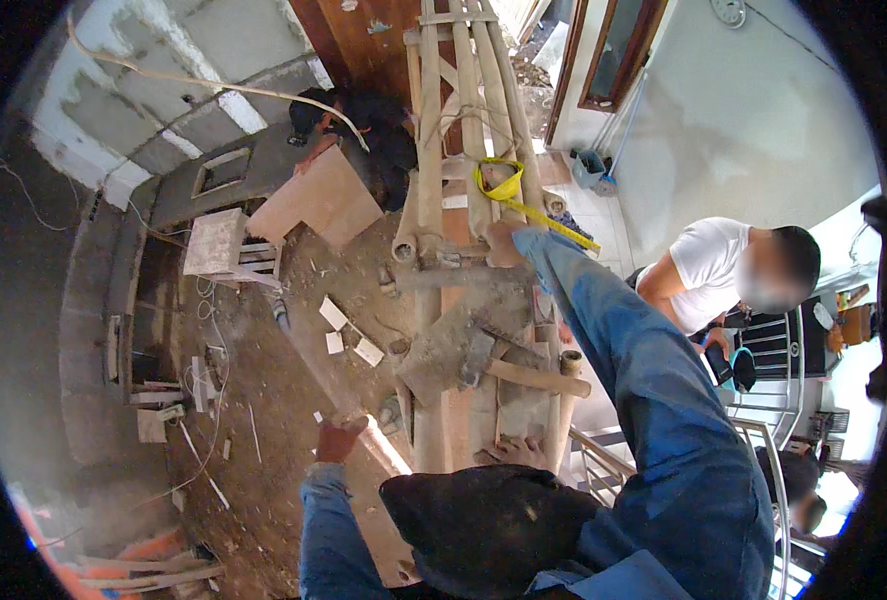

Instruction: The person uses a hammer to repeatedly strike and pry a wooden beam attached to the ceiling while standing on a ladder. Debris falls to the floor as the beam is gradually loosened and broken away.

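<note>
Watching from my remote post via the head view; I use the hammer [523, 374] as reference. It lies flat, long axis crosswise: head to the left, wooden handle to the right, tipping slightly toward the wearer. Neither hand is on it.

Bamboo poles [429, 205], the thing being handled, run under the hammer and far beyond it. Their long axis is lengthwise, far ends pointing away from the wearer. A round crosspiece [468, 279] lies across them just beyond the hammer.

Right hand [506, 245]: beyond the crosspiece as seen from the hammer, arm outstretched, at the poles. Yellow band [500, 182] just past it, looped at its far end, tail slanting rightward and back toward the sleeve. Left hand [339, 441]: left of the hammer and nearer the wearer, well apart from it, fingers bent. At this size I cannot tell whether either hand pinches anything.

Bare foot [518, 453]: on the near side of the hammer. Co-worker in a white shirt [708, 265]: well right of it. Second co-worker, crouched [388, 140]: far beyond it, leftward, at a tan board [328, 200].
</note>
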Available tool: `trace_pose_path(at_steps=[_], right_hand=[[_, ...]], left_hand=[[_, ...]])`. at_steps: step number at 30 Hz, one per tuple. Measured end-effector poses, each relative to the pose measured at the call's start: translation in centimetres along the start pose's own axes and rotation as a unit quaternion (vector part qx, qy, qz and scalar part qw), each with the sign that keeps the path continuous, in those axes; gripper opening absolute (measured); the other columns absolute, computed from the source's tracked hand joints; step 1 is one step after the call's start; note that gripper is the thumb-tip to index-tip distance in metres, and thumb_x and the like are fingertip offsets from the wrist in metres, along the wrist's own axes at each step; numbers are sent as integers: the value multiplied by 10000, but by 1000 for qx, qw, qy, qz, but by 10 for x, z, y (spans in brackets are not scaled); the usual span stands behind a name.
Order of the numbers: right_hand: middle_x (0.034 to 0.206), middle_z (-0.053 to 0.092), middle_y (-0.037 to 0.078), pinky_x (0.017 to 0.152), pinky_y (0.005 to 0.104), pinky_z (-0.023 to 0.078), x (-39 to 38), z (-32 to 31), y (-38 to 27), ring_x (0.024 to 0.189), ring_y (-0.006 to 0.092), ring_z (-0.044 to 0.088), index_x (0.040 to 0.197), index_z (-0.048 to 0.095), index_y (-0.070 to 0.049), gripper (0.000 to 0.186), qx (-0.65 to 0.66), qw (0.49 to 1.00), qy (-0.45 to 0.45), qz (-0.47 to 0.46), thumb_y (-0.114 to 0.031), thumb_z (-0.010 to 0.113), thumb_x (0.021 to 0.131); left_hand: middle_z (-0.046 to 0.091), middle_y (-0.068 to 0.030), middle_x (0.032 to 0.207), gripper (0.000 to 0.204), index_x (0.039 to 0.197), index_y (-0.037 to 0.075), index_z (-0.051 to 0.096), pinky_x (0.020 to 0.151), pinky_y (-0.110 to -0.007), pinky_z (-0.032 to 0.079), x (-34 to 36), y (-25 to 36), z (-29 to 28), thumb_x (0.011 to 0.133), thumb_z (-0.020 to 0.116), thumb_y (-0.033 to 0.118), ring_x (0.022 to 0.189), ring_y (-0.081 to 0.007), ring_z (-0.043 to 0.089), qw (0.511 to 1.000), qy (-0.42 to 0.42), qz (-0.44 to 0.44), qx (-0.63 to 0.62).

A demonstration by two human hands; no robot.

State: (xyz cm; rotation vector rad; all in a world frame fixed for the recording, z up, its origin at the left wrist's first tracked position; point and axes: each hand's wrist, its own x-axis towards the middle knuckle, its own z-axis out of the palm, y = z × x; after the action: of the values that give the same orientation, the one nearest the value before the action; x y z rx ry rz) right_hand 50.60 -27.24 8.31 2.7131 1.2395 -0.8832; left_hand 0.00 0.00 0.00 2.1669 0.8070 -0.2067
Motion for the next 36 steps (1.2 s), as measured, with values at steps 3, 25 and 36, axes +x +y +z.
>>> trace_pose_path(at_steps=[3,25,36], right_hand=[[1055,706,217,872,462,549,-30,-10,-5,1017,345,690,1068,691,-21,427,-3,1000,31,1,-289,711,736],[1053,721,172,807,493,564,4,-17,6,987,356,702,984,721,-41,281,-59,986,155,-3,-233,565,849],[829,687,197,704,478,534,1,46,-57,751,374,681,952,684,-57,452,105,942,272,-167,-470,726,775]], left_hand=[[679,-146,1195,582,1243,55,613,929,-409,513,6,-11,10,783,813,352,1059,-319,655,991,-67,85,82],[644,-155,1274,604,1435,170,473,1046,-493,433,145,-124,-10,938,571,499,1132,-375,610,949,14,64,307],[673,-79,1080,439,1371,47,498,888,-394,540,18,84,-247,963,563,195,1003,-259,650,986,118,81,-91]])
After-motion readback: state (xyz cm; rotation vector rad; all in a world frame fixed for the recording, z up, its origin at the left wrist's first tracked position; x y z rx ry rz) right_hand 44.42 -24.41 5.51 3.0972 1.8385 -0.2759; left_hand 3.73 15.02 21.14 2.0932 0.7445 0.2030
